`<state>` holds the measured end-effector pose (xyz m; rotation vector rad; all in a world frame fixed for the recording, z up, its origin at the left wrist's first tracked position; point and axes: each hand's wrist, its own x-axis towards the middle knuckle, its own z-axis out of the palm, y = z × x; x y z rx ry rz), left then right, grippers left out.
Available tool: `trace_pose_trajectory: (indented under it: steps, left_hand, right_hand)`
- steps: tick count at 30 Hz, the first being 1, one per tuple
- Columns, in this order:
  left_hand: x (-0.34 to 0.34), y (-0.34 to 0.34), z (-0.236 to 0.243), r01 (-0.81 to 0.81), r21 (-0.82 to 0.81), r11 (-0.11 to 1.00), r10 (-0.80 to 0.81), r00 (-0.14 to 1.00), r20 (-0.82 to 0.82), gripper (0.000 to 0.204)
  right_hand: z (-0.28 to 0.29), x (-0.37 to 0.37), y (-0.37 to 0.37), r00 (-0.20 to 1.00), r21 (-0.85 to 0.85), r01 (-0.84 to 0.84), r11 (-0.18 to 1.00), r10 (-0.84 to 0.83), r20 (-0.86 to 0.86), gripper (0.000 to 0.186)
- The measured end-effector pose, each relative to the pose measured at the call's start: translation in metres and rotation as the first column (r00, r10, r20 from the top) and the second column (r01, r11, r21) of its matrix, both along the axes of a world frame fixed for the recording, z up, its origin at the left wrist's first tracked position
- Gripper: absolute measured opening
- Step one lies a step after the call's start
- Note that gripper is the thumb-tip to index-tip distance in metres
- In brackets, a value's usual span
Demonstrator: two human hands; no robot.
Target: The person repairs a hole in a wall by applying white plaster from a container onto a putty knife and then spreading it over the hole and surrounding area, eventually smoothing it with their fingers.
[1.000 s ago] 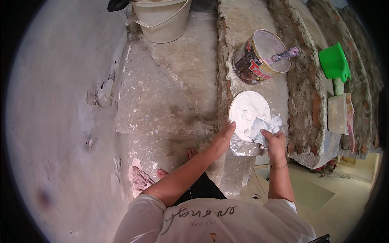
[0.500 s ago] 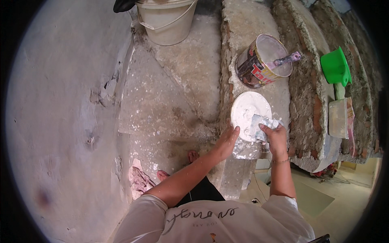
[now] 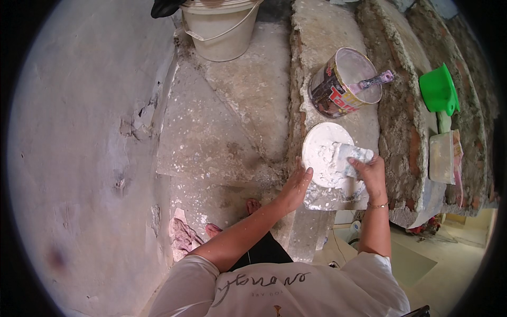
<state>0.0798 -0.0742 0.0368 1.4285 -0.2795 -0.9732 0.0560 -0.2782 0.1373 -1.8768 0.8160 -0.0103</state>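
A rough plastered wall (image 3: 79, 158) fills the left side of the view, with chipped patches in its surface. At the top, a cream plastic bucket (image 3: 221, 31) with a wire handle stands on the bare concrete steps (image 3: 232, 105).

The left hand (image 3: 297, 185) rests at the left edge of a round white lid (image 3: 330, 158). Its fingers are extended and lie flat against the rim, steadying the lid rather than wrapping around it. The lid sits on the raw edge of a concrete and brick step and carries a mound of white filler paste (image 3: 330, 164).

The right hand (image 3: 372, 174) is closed around a flat scraper (image 3: 354, 154), whose paste-coated blade lies on the lid, pointing left into the paste. A thin bracelet sits on the right wrist.

Just above the lid stands an open printed tin (image 3: 338, 87), with the handle of a brush (image 3: 375, 82) resting across its rim. Further right, on the next step, lie a green plastic scoop (image 3: 438, 92) and, just below it, a pale rectangular block (image 3: 442, 157).
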Motion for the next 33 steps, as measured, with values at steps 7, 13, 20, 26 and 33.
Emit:
trace_pose_trajectory:
  steps: [7, 13, 20, 26, 33]
  left_hand:
    - [-0.001, -0.003, 0.002, -0.029, -0.041, 0.999, 0.029, 1.000, -0.005, 0.075]
    - [0.005, 0.001, 0.008, 0.049, -0.033, 0.998, -0.049, 0.999, 0.000, 0.074]
    - [0.001, -0.002, -0.001, 0.005, -0.044, 0.999, -0.002, 0.998, 0.064, 0.075]
    - [0.001, -0.001, 0.005, -0.020, -0.051, 0.998, 0.024, 0.996, 0.085, 0.079]
    - [0.000, -0.002, -0.002, 0.025, -0.021, 0.999, -0.024, 1.000, 0.014, 0.080]
  right_hand:
    - [-0.003, 0.022, -0.049, 0.970, -0.139, -0.234, 0.962, 0.223, -0.096, 0.022]
    - [0.002, 0.028, -0.019, 0.979, -0.159, -0.162, 0.974, 0.138, -0.148, 0.020]
    - [0.013, 0.040, 0.003, 0.904, -0.703, -0.418, 0.575, 0.343, -0.257, 0.021]
    - [0.001, 0.045, -0.022, 0.916, -0.379, -0.401, 0.834, 0.362, -0.174, 0.016]
    - [0.006, 0.064, -0.016, 0.839, -0.445, -0.544, 0.711, 0.446, -0.313, 0.023]
